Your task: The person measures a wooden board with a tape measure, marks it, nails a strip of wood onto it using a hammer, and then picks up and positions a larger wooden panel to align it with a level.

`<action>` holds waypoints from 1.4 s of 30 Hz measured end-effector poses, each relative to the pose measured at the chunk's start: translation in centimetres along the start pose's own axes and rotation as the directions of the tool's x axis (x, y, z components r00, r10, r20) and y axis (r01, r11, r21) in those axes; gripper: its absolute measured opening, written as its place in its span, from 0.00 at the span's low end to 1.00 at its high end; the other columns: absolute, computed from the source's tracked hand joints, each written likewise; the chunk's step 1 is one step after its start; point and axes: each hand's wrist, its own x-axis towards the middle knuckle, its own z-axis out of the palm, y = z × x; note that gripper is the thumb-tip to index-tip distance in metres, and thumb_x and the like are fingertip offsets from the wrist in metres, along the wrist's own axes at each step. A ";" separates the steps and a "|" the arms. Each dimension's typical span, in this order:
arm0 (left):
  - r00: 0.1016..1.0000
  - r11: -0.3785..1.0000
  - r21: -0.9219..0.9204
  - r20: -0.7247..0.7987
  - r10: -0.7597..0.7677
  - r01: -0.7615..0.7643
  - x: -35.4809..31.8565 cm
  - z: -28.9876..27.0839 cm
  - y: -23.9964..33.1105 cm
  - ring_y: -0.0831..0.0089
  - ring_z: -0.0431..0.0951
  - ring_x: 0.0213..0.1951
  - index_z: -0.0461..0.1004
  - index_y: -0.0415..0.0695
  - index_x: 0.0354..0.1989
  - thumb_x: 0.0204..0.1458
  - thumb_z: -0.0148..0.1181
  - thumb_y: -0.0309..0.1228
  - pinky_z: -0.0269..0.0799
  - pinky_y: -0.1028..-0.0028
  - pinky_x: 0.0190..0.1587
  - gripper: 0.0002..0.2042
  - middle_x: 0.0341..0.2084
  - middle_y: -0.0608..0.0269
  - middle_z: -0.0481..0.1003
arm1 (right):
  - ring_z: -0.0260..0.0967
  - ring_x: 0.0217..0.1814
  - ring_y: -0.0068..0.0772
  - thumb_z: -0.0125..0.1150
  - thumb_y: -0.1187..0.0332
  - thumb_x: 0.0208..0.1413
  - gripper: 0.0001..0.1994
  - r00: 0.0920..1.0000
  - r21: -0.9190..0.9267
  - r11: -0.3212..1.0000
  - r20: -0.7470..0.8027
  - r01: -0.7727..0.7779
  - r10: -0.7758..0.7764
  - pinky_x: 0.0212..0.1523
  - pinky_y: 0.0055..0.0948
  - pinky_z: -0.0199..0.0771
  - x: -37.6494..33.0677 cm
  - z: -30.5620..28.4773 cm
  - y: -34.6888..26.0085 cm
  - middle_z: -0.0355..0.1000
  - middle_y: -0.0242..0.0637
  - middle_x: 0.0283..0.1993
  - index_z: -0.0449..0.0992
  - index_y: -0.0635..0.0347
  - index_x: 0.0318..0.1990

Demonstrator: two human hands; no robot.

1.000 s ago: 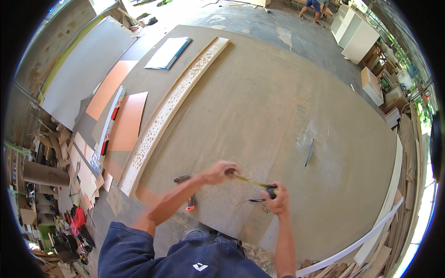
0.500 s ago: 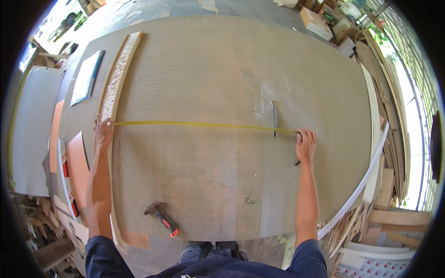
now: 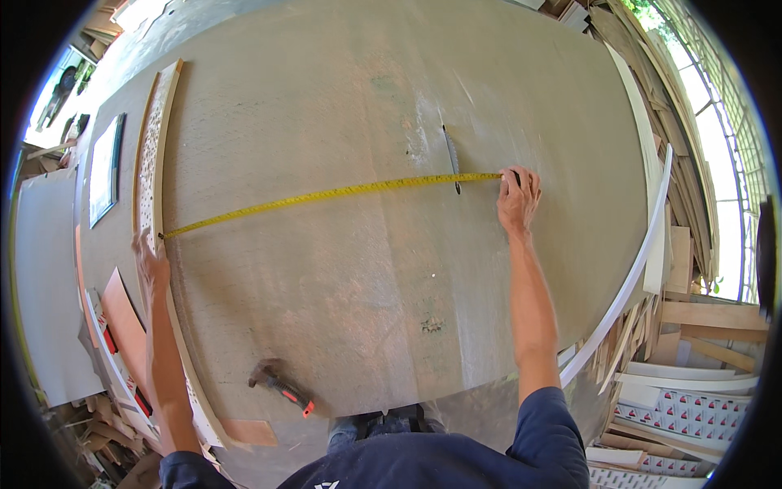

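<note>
Over the table (image 3: 326, 301), right hand (image 3: 519, 200) at two o'clock, fingers clamped on a tape measure (image 3: 350, 191); left hand (image 3: 152, 265) at nine, finger grip unclear.

1. We see a broad, grey-brown worktable (image 3: 326, 293), its top scuffed with whitish patches.
2. Along its left side, we find a long speckled wooden board (image 3: 151, 155) with raised edges.
3. Beyond that lies a blue-edged white panel (image 3: 105, 169).
4. Nearest us rests a claw hammer (image 3: 286, 390).
5. Right of centre, we spot a slim dark pointed tool (image 3: 450, 151).
</note>
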 end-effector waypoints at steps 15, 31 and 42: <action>0.802 0.751 0.282 -0.209 -0.560 0.598 -35.4 -10.0 -1.0 0.47 0.72 0.46 0.72 0.40 0.45 0.53 0.64 0.49 0.66 0.53 0.50 0.24 0.39 0.47 0.74 | 0.61 0.61 0.37 0.65 0.74 0.50 0.11 0.992 0.058 0.998 -0.127 0.013 -0.006 0.56 0.44 0.61 -0.2 0.6 0.2 0.70 0.24 0.51 0.79 0.49 0.41; 0.726 0.666 0.301 -0.386 -0.569 0.683 -34.6 -8.0 -2.6 0.53 0.75 0.32 0.74 0.40 0.37 0.51 0.65 0.55 0.67 0.57 0.38 0.26 0.27 0.54 0.76 | 0.62 0.59 0.36 0.65 0.73 0.49 0.10 0.989 0.084 0.995 -0.140 0.057 -0.045 0.54 0.44 0.62 -0.1 0.9 -0.3 0.70 0.24 0.50 0.79 0.49 0.40; 0.659 0.575 0.323 -0.371 -0.654 0.752 -33.3 -8.4 -3.9 0.52 0.77 0.33 0.75 0.43 0.36 0.48 0.63 0.61 0.69 0.57 0.38 0.28 0.28 0.54 0.78 | 0.62 0.57 0.37 0.66 0.73 0.47 0.11 0.982 0.101 0.992 -0.181 0.072 -0.053 0.51 0.45 0.62 -0.3 1.3 -2.2 0.70 0.23 0.48 0.79 0.48 0.39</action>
